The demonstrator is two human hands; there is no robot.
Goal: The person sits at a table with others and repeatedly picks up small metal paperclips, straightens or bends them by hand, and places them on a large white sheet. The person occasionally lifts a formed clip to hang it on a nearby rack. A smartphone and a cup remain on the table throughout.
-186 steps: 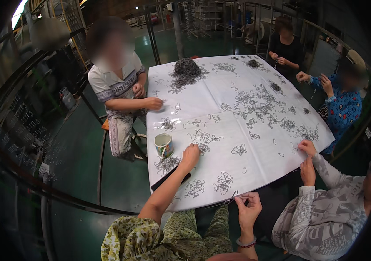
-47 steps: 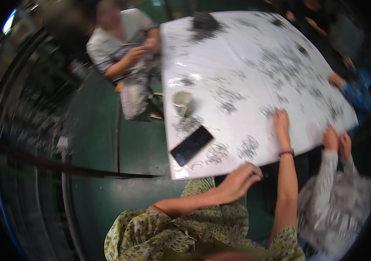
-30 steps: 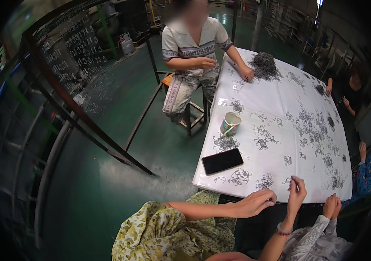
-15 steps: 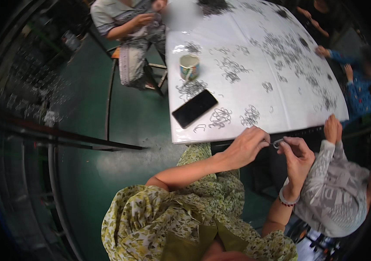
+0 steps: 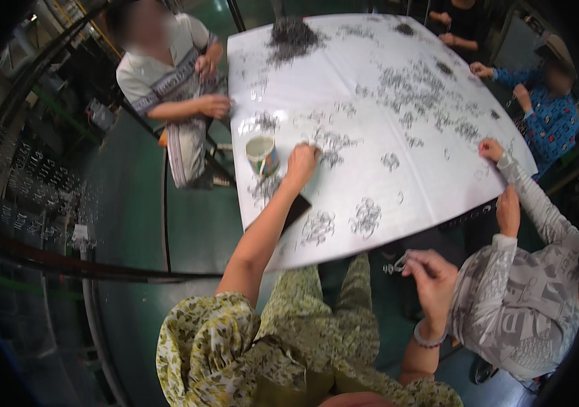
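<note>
My left hand (image 5: 301, 165) is stretched over the white-covered table (image 5: 357, 183), its fingertips closed together at a small pile of thin dark curved pieces (image 5: 333, 140). What those fingers hold, if anything, is too small to make out. Under my left forearm lies a black phone (image 5: 296, 216), partly hidden. My right hand (image 5: 433, 283) is raised off the table's near edge, thumb and fingers pinching a small pale looped piece (image 5: 398, 264). A patterned mug (image 5: 261, 157) stands just left of my left hand.
More curved pieces (image 5: 367, 217) lie in clusters across the table, with a dense dark heap (image 5: 293, 39) at the far side. A co-worker (image 5: 516, 292) in grey sits close on my right. Others sit at the left (image 5: 174, 74) and far right (image 5: 550, 112).
My left hand has left my right hand and reached forward and left to the pile beside the mug. My right hand has moved slightly down and left, still pinching the looped piece.
</note>
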